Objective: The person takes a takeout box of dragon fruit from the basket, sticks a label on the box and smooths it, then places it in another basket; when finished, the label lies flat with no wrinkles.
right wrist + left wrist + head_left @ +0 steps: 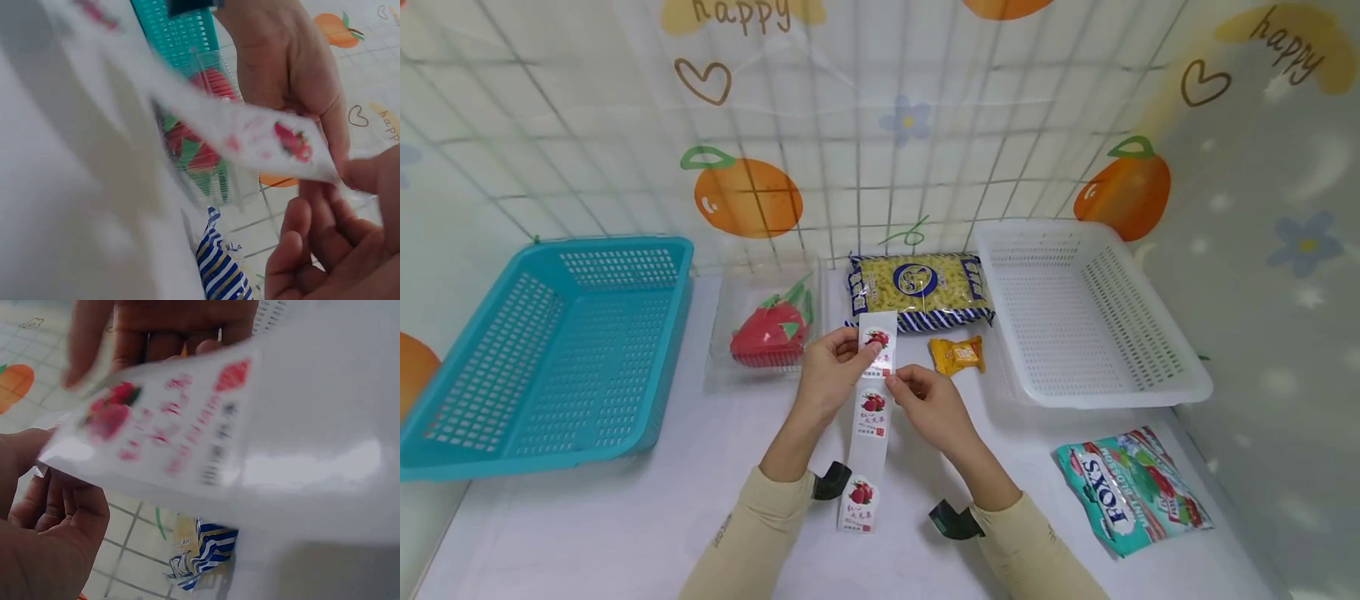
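Observation:
A strip of white stickers (868,454), each printed with red fruit and lettering, hangs down toward the near side of the table. My left hand (831,375) pinches its upper part, thumb lying over the top sticker. With thumb and index finger, my right hand (934,408) pinches the strip's right edge just below that sticker. In the left wrist view the sticker strip (169,431) bends across in front of both hands. Beyond the left hand stands a clear plastic box (718,333) with a red dragon fruit (771,333) with green leaf tips inside.
A teal basket (673,367) stands at the left, a white basket (1187,383) at the right. Between them at the back lies a yellow-and-blue bag of pasta (917,287), with a small orange wrapped packet (957,355) before it. A green FOX'S candy bag (1131,487) lies front right.

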Tool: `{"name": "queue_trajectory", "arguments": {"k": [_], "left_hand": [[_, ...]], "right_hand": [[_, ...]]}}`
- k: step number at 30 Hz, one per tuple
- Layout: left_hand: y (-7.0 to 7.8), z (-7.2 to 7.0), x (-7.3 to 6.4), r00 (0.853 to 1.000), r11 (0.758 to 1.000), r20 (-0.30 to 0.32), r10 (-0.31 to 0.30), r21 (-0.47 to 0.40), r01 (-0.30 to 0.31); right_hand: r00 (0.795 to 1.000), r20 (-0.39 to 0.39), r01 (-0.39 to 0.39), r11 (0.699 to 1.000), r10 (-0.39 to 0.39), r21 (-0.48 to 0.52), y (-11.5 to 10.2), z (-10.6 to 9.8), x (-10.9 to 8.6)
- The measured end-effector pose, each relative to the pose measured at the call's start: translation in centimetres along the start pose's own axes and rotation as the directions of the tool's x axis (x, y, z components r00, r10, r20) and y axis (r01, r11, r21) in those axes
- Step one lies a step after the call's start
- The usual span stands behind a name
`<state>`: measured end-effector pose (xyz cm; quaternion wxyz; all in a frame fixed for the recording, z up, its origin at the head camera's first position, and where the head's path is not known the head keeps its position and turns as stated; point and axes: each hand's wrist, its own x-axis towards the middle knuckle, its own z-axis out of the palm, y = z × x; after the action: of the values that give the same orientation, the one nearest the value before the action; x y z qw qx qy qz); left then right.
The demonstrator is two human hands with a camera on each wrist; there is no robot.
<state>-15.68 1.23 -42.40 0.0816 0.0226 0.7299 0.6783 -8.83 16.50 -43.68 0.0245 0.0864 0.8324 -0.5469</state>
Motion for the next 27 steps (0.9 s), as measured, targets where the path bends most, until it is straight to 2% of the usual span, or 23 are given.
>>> {"name": "queue_trajectory", "arguments": {"k": [3,6,11,14,21,24,27], "left_hand": [[-0.2,-0.2,0.1,1.000,1.000,0.020,0.014,0.013,-0.015],[-0.5,-0.5,0.2,0.998,0.999,0.061,0.021,0.028,-0.023],[-0.9,-1.2,0.2,0.988,1.000,0.154,-0.014,-0.003,0.015],[-0.9,-1.4,0.2,0.981,0.998,0.187,-0.042,-0.031,0.049],[-1.3,-1.8,0.2,0.972,0.996,0.223,-0.074,-0.033,0.084],[-1.4,-1.8,0.2,0.969,0.996,0.239,-0.060,-0.047,0.073],[-1.5,-1.7,0.1,0.973,0.996,0.229,-0.038,-0.065,0.054]], "right_hand": [[1.000,-0.002,-0.029,0.999,0.029,0.014,-0.4,0.2,0.7],[0.999,-0.030,-0.017,0.999,0.018,0.039,-0.8,0.3,1.2],[0.997,-0.077,0.020,0.997,-0.014,0.072,-1.3,0.1,1.9],[0.997,-0.078,0.023,0.997,-0.017,0.074,-1.3,0.0,2.2],[0.997,-0.071,0.014,0.999,-0.011,0.042,-1.6,-0.4,2.6],[0.994,-0.106,0.045,0.998,-0.040,0.036,-1.9,-0.7,2.8],[0.988,-0.140,0.076,0.996,-0.070,0.041,-1.8,-0.9,3.1]]}}
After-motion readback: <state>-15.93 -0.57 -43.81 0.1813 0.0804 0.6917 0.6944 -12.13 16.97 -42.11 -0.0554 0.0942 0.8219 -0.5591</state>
